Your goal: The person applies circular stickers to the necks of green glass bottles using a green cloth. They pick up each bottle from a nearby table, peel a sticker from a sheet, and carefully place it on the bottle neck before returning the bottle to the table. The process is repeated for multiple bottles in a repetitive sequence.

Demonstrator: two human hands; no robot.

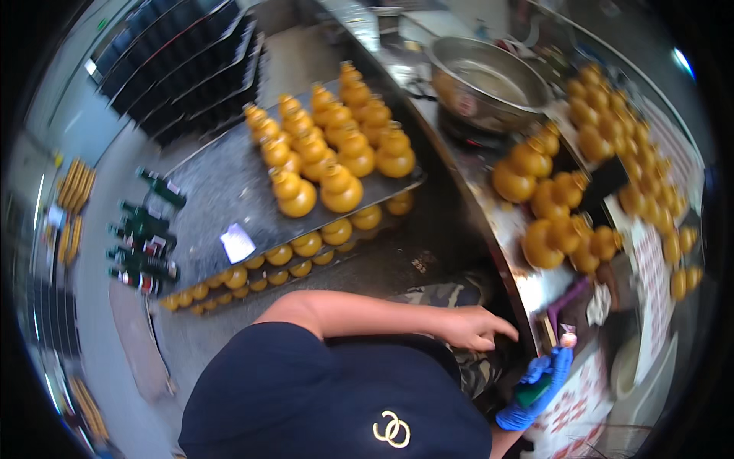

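My left hand [475, 327] is bare and reaches to the right, fingers loosely apart, index finger pointing at the edge of the metal table [489, 210]; it holds nothing. My right hand [535, 390], in a blue glove, grips a dark green tool [533, 392] just below the table edge, and a small pale tip [567, 334] shows above the glove. Several orange gourd-shaped bottles [547, 226] stand on the table just beyond both hands. My dark blue shirt [329, 398] fills the lower middle.
A grey tray [214, 191] on a rack to the left carries several more gourd bottles [340, 153], with others on a shelf below. A metal basin [489, 80] sits at the table's far end. Green bottles [145, 245] and black crates [191, 61] stand at left. Red-printed white sheets [650, 268] lie at right.
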